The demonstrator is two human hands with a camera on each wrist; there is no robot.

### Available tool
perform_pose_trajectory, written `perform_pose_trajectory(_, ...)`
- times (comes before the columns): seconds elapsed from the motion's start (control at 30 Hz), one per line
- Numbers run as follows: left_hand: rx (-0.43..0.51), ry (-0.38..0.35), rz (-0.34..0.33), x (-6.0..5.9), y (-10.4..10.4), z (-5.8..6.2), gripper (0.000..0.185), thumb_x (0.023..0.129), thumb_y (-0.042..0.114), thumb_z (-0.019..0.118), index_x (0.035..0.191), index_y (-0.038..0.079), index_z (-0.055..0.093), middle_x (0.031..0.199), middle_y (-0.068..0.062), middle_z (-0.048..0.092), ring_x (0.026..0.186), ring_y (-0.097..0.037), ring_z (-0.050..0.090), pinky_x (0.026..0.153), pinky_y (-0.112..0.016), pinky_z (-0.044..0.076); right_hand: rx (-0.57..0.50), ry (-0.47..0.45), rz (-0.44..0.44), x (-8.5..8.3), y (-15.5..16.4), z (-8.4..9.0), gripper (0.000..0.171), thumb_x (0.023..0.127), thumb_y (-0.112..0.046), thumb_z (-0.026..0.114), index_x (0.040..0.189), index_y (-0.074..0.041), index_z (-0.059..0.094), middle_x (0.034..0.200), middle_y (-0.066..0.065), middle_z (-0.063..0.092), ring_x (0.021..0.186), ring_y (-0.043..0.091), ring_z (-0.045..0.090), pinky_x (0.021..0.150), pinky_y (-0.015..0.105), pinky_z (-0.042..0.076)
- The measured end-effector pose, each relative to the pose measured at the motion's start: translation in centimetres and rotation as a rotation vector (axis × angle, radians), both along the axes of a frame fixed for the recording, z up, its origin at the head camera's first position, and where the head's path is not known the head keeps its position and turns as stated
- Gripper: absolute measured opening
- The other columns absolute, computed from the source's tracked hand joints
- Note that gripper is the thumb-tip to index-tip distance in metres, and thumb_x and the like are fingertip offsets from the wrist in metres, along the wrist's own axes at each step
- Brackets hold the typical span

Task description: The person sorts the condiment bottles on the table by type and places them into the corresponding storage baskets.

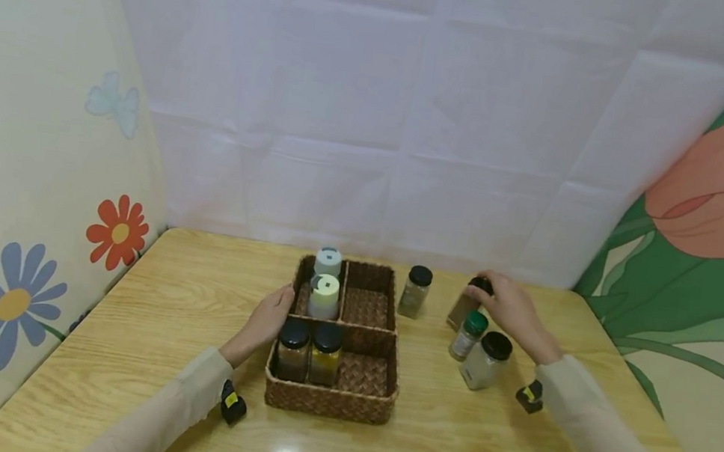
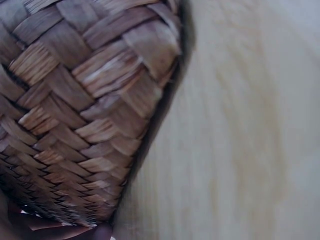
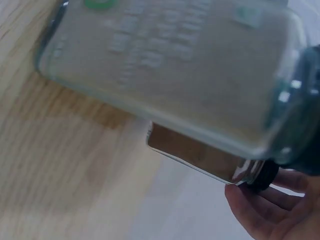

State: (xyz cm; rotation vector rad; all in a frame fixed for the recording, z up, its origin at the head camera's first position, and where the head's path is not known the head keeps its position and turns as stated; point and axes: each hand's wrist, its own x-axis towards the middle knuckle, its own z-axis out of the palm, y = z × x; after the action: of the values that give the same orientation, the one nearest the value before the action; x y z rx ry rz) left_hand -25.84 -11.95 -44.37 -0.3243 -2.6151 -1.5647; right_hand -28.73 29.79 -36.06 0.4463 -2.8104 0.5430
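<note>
My right hand (image 1: 511,310) pinches the black cap of a jar of brown spice (image 1: 463,308), which leans to one side at the right of the table; the right wrist view shows the fingers round its cap. Close to that hand stand a small green-capped bottle (image 1: 469,335) and a square black-capped glass jar (image 1: 485,361), the latter large in the right wrist view (image 3: 175,70). My left hand (image 1: 267,318) rests against the left side of a brown woven basket (image 1: 327,403); in the left wrist view its fingers (image 2: 60,232) lie along the weave.
In the basket's back left compartment are two light-capped containers (image 1: 324,298). Two black-capped spice jars (image 1: 308,359) stand in the front one. Another black-capped jar (image 1: 415,293) is just right of the basket. A white sheet (image 1: 372,144) hangs behind the wooden table (image 1: 208,260).
</note>
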Motion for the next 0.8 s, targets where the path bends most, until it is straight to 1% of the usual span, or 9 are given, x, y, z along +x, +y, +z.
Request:
perform_pose_trajectory(0.17,-0.006,0.005,-0.003,0.1,0.0,-0.1,0.052,0.111,0.024,0.029,0.146,-0.013,0.035,0.15,-0.031,0.036,0.139,-0.045,0.032,0.114,-0.054,0.027,-0.026,0.1,0.004,0.5,-0.6,1.0,0.037,0.101,-0.022,0.06,0.12,0.01,0.06,0.111,0.03,0.062,0.093,0.042,0.061,0.073,0.055,0.051)
perform_pose_trajectory(0.23,-0.006,0.002,-0.002,0.1,0.0,0.0,0.052,0.111,0.024,0.029,0.147,-0.013,0.035,0.15,-0.031,0.036,0.14,-0.045,0.032,0.114,-0.054,0.027,-0.043,0.124,0.012,0.7,-0.8,1.4,0.039,0.102,-0.021,0.058,0.123,0.011,0.058,0.114,0.032,0.06,0.094,0.043,0.06,0.072,0.055,0.051)
perform_pose_trajectory(0.4,0.005,-0.009,-0.005,0.2,0.0,0.2,0.052,0.111,0.024,0.029,0.147,-0.013,0.034,0.15,-0.03,0.034,0.14,-0.044,0.031,0.115,-0.054,0.026,-0.092,0.153,0.019,1.4,-1.5,2.2,0.044,0.104,-0.02,0.054,0.13,0.016,0.051,0.124,0.04,0.051,0.101,0.05,0.057,0.075,0.059,0.052)
perform_pose_trajectory(0.5,0.007,-0.008,-0.008,0.2,0.0,0.2,0.052,0.111,0.024,0.029,0.147,-0.013,0.034,0.151,-0.03,0.034,0.14,-0.044,0.031,0.115,-0.054,0.026,-0.101,0.172,0.023,1.7,-1.9,2.6,0.043,0.104,-0.019,0.053,0.132,0.014,0.051,0.126,0.039,0.051,0.105,0.051,0.056,0.079,0.061,0.051)
perform_pose_trajectory(0.67,0.003,-0.011,-0.004,0.3,0.0,0.1,0.052,0.111,0.025,0.028,0.147,-0.013,0.034,0.151,-0.03,0.035,0.14,-0.044,0.031,0.115,-0.053,0.026,-0.11,0.242,0.033,2.1,-2.7,3.0,0.033,0.102,-0.009,0.056,0.13,0.008,0.056,0.121,0.035,0.056,0.109,0.051,0.055,0.086,0.064,0.047)
perform_pose_trajectory(0.8,0.0,-0.008,-0.005,0.2,0.0,0.2,0.053,0.111,0.025,0.028,0.147,-0.013,0.034,0.15,-0.03,0.035,0.14,-0.044,0.031,0.115,-0.053,0.026,-0.123,0.281,0.04,2.3,-3.2,2.9,0.029,0.1,0.001,0.054,0.128,0.006,0.059,0.117,0.034,0.056,0.105,0.05,0.055,0.085,0.063,0.047)
